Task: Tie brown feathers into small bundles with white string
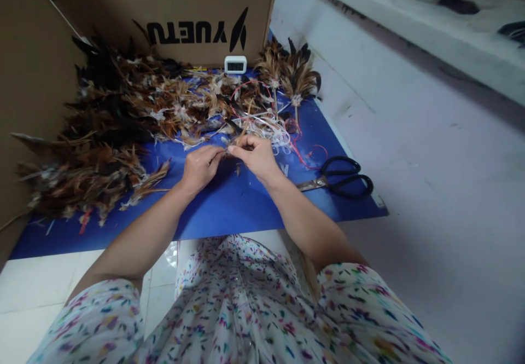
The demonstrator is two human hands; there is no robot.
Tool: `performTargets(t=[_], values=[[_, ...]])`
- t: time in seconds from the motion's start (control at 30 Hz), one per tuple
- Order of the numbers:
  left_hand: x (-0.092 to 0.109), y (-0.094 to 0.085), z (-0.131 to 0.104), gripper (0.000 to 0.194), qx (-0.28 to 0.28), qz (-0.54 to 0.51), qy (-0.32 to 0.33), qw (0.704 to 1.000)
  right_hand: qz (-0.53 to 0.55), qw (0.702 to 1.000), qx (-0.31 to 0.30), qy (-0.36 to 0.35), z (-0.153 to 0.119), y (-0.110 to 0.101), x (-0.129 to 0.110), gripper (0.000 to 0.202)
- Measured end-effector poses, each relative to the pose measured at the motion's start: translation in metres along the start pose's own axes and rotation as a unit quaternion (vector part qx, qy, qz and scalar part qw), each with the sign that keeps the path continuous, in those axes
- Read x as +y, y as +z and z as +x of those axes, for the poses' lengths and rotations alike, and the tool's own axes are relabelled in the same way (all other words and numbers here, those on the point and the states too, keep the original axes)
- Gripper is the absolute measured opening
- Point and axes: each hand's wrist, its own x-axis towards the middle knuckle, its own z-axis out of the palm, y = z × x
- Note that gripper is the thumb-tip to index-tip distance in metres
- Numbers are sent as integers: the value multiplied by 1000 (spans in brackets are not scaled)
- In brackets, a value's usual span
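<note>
My left hand (pixel 202 166) is closed in a pinch, its fingertips meeting those of my right hand (pixel 258 159) above the blue tabletop (pixel 229 205). Between them are small brown feathers (pixel 247 119); a thin one sticks up past my right fingers, and the rest is mostly covered. Just behind my right hand lies a tangle of white ribbon strips (pixel 273 128) with red string (pixel 301 156) around it. To the right rest black-handled scissors (pixel 344 177), blades pointing left toward my right forearm.
Loose brown and black feather bunches (pixel 172 96) cover the back and left of the table. Tied feather bunches on sticks (pixel 297 79) lie at the back right. A white digital clock (pixel 235 64) stands before a cardboard box (pixel 184 3). A pale wall (pixel 410 134) borders the right side.
</note>
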Motion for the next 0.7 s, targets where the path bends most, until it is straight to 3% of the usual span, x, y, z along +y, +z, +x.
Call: performTargets(t=[0.17, 0.33, 0.5, 0.7], values=[[4, -2, 3, 16, -2, -41, -24, 999, -5, 1000, -11, 0, 0, 1, 3, 22], [0, -2, 6, 10, 32, -129, -110, 985, 44, 999, -23, -23, 5, -5, 0, 21], [-12, 1, 9, 12, 54, -243, -195, 949, 33, 996, 64, -43, 14, -21, -7, 28], [-11, 0, 13, 26, 74, -341, -227, 909, 51, 991, 121, -36, 20, -34, -9, 24]])
